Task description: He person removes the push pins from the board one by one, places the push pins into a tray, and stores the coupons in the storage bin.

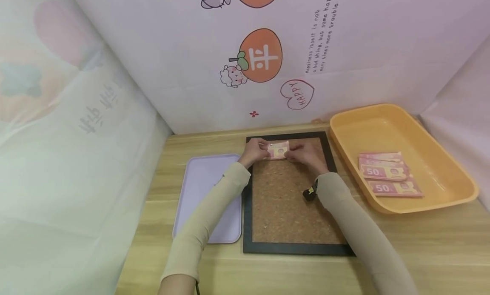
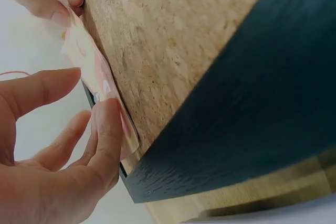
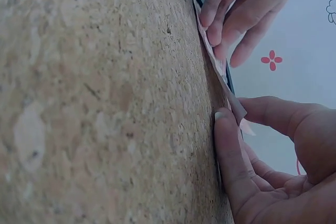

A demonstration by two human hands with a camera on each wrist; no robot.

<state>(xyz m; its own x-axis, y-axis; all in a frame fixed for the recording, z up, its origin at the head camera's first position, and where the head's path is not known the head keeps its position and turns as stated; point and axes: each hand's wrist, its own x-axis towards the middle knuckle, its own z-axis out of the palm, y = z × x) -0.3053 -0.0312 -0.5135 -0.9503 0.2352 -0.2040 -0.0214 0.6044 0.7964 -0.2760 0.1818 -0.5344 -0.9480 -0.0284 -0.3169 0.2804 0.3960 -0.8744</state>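
Observation:
A pink and yellow paper coupon lies along the top of a black-framed cork board. My left hand is at its left end. In the left wrist view, that hand's fingers press on the coupon while the thumb stands apart from them. My right hand pinches the opposite end; in the right wrist view its thumb and a finger hold a raised edge off the cork. A small shiny dot shows on the coupon near the left fingers.
To the right stands a yellow basin with several pink coupons marked 50. A pale purple tray lies left of the board, partly under my left sleeve. Printed cloth walls enclose the back and sides of the wooden table.

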